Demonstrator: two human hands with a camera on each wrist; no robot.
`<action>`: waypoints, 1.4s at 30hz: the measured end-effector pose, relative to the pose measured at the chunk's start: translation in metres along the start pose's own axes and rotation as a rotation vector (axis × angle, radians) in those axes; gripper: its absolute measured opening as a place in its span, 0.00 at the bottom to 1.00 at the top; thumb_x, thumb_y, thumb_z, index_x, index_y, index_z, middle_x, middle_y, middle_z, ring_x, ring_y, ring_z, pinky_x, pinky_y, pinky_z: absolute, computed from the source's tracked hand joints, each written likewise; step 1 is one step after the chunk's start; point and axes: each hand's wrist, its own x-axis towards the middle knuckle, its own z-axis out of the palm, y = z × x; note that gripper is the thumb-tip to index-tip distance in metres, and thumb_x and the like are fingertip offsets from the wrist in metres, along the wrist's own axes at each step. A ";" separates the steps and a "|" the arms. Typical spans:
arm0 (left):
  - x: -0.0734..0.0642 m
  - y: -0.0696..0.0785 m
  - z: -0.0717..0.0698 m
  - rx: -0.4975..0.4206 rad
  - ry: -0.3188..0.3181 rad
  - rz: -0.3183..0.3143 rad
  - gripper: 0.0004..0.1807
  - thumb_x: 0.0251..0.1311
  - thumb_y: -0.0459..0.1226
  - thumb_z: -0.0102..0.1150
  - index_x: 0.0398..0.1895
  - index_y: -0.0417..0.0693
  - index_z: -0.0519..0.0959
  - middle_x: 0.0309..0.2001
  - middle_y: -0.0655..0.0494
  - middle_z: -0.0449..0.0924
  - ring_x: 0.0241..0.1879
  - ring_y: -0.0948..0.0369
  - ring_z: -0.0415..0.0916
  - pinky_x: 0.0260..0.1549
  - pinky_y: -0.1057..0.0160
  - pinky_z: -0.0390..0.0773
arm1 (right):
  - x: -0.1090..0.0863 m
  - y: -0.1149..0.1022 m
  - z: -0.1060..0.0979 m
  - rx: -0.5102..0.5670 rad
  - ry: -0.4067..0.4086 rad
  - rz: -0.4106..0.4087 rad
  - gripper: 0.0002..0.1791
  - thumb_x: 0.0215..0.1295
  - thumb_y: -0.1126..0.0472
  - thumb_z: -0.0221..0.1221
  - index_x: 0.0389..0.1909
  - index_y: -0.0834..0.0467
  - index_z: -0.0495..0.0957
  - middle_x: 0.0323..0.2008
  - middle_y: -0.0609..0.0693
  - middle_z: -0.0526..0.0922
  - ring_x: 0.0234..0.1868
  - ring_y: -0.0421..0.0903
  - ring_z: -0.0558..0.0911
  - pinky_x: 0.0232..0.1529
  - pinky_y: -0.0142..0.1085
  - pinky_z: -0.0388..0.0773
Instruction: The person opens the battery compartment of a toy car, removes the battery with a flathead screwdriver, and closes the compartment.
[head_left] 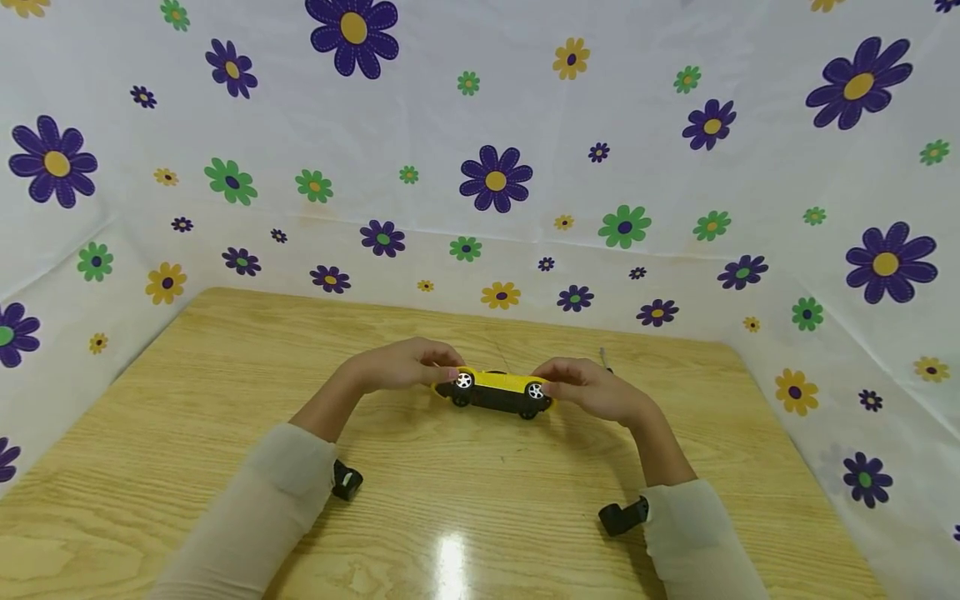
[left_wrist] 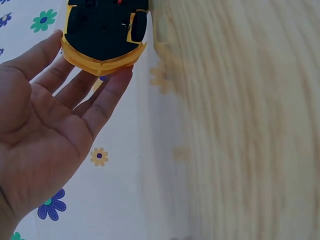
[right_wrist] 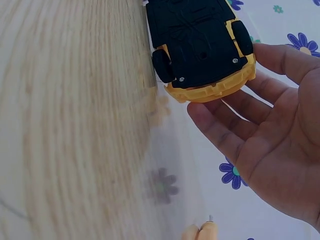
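Observation:
A yellow toy car [head_left: 504, 382] is held between both hands over the table, tipped so its black underside faces me. My left hand [head_left: 408, 364] grips one end, thumb at the near wheel. In the left wrist view, thumb and fingers of the left hand [left_wrist: 60, 107] hold the yellow bumper. My right hand [head_left: 592, 387] grips the opposite end. In the right wrist view, the right hand [right_wrist: 280, 115] has its thumb by a wheel and fingertips at the bumper; two small screws [right_wrist: 235, 60] show at that end of the black underside [right_wrist: 195, 40].
The wooden table [head_left: 465, 475] reaches back to a white flowered cloth [head_left: 420, 150]. A thin metal shaft [head_left: 603, 357] with a dark part shows just behind my right hand. Black wrist devices [head_left: 347, 481] hang by both sleeves.

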 end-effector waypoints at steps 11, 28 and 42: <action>0.007 -0.009 0.000 -0.096 0.041 -0.031 0.21 0.79 0.47 0.50 0.66 0.48 0.77 0.61 0.52 0.77 0.57 0.55 0.74 0.59 0.52 0.79 | -0.001 0.002 0.000 0.065 0.023 0.053 0.18 0.82 0.54 0.49 0.60 0.62 0.75 0.51 0.56 0.81 0.54 0.54 0.78 0.64 0.56 0.74; 0.005 -0.013 0.007 -0.064 0.107 0.008 0.19 0.79 0.45 0.50 0.63 0.45 0.78 0.55 0.51 0.78 0.55 0.54 0.75 0.54 0.54 0.82 | -0.003 0.007 -0.002 -0.020 0.070 0.052 0.18 0.81 0.52 0.52 0.60 0.59 0.76 0.53 0.53 0.82 0.56 0.52 0.80 0.61 0.51 0.79; 0.000 -0.011 0.003 -0.060 0.111 0.003 0.19 0.77 0.47 0.54 0.62 0.48 0.79 0.55 0.54 0.81 0.54 0.55 0.77 0.55 0.53 0.81 | -0.003 0.009 -0.005 -0.043 0.041 0.034 0.12 0.74 0.61 0.61 0.54 0.59 0.78 0.49 0.54 0.85 0.51 0.53 0.83 0.52 0.36 0.82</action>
